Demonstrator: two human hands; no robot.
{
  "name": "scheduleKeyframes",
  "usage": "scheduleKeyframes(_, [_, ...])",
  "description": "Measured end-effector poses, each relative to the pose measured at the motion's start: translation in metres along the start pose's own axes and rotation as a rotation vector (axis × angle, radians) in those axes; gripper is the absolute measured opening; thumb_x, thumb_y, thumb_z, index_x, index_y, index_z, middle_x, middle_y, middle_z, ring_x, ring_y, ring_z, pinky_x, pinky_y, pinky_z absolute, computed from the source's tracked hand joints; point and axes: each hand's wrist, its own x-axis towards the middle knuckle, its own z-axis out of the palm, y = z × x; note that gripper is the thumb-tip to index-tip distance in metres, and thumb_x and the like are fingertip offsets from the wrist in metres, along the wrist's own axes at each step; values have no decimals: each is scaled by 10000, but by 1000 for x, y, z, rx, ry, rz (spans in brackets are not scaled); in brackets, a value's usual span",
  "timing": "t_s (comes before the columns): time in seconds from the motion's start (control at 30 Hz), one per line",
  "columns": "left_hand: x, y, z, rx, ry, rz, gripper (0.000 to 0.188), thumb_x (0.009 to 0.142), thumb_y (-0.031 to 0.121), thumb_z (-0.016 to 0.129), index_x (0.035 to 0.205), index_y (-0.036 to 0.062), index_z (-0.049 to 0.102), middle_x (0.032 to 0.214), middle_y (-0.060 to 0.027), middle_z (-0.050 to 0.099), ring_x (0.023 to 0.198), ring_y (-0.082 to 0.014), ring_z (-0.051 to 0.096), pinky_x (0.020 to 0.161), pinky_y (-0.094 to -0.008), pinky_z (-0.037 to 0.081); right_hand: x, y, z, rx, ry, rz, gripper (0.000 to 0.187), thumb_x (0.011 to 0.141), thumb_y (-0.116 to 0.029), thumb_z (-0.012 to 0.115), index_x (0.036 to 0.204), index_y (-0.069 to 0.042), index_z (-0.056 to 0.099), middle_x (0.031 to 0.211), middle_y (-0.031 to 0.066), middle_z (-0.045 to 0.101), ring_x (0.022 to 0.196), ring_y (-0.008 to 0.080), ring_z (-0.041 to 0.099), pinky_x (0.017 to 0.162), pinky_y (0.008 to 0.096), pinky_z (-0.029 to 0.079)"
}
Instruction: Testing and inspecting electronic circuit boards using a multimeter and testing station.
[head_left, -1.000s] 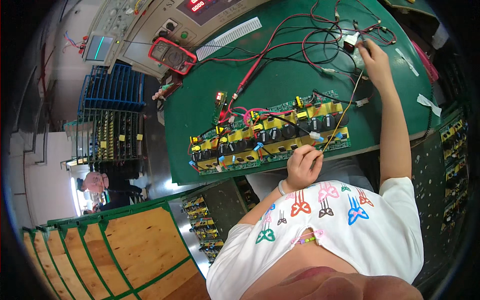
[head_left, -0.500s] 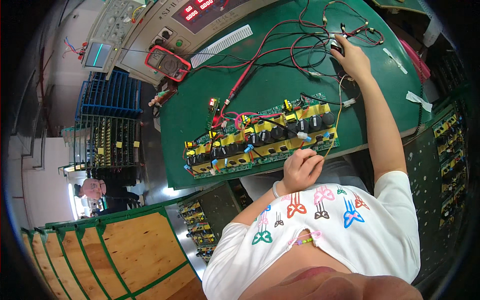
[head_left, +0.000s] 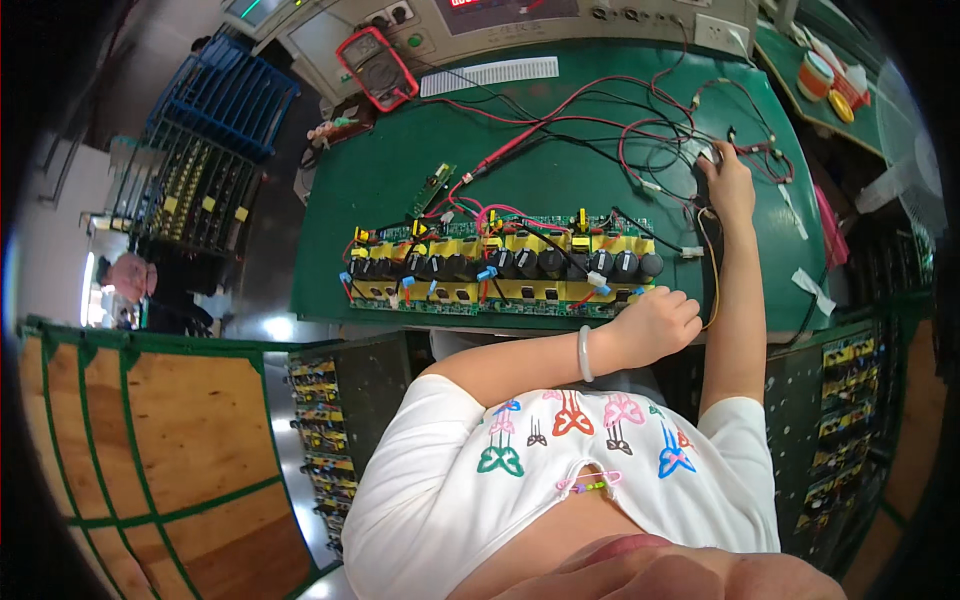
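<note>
My left hand (head_left: 655, 328) is closed at the front edge of the table, by the right end of a row of green circuit boards (head_left: 462, 308). A thin yellow wire (head_left: 717, 285) runs into its curled fingers. Farther back on the right, my right hand (head_left: 732, 185) closes its fingers on a small white-and-black piece (head_left: 708, 156) among tangled red and black leads. My fingers partly hide that piece. The boards carry black capacitors, yellow parts and blue-and-white connectors. A red test probe (head_left: 505, 150) lies behind them, near a small separate board (head_left: 432, 190) with pink wires beside it.
A red multimeter (head_left: 378, 70) leans against a grey instrument panel (head_left: 540, 28) at the back. A white strip (head_left: 490, 75) lies before it. Racks (head_left: 195, 195) of boards stand left, where a person in a pink cap (head_left: 130, 277) is. More boards sit low right (head_left: 845, 400).
The view has shifted. My left hand has moved right with the yellow wire, past the end of the boards. My right hand stays at the small piece by the leads.
</note>
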Motion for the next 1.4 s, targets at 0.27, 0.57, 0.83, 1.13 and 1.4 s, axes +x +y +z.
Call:
scheduleKeyframes(0.27, [-24, 0, -13, -178, 131, -14, 322, 829, 114, 632, 1122, -17, 660, 1257, -173, 638, 963, -253, 680, 813, -361, 570, -4, 5, -5, 82, 5, -9, 507, 913, -407, 733, 1353, -192, 601, 1057, 168, 750, 995, 380, 713, 811, 480, 554])
scheduleKeyframes(0.57, [-115, -8, -71, -65, 332, -337, 345, 761, -31, 702, 1097, 46, 706, 1163, -113, 663, 977, -310, 666, 808, -415, 557, -8, 5, -6, 83, 0, -42, 551, 912, -389, 734, 1377, -148, 563, 1032, 176, 746, 977, 378, 710, 833, 475, 544])
scheduleKeyframes(0.83, [-156, -2, -93, 159, 369, -543, 369, 783, 8, 678, 1148, 62, 684, 1195, -94, 638, 1078, -306, 609, 934, -431, 503, -9, 15, -47, 205, 299, -201, 314, 972, -269, 701, 1176, -30, 695, 1008, 101, 695, 897, 213, 656, 769, 343, 522])
scheduleKeyframes(1.13, [-124, -42, -130, 285, 341, -482, 333, 815, 14, 680, 1143, 69, 698, 1223, -81, 653, 1129, -297, 610, 1022, -457, 466, -118, -94, -100, 326, -238, -427, 116, 977, -66, 638, 1065, -20, 698, 958, 127, 697, 812, 225, 666, 726, 336, 519])
scheduleKeyframes(1.4, [-61, -101, -119, 392, -84, -379, 230, 821, 142, 639, 1022, 105, 745, 949, -39, 657, 944, -237, 646, 878, -395, 521, -149, -130, -35, 249, -80, -576, 164, 933, 14, 577, 1089, -15, 616, 999, 176, 616, 969, 393, 586, 840, 479, 480])
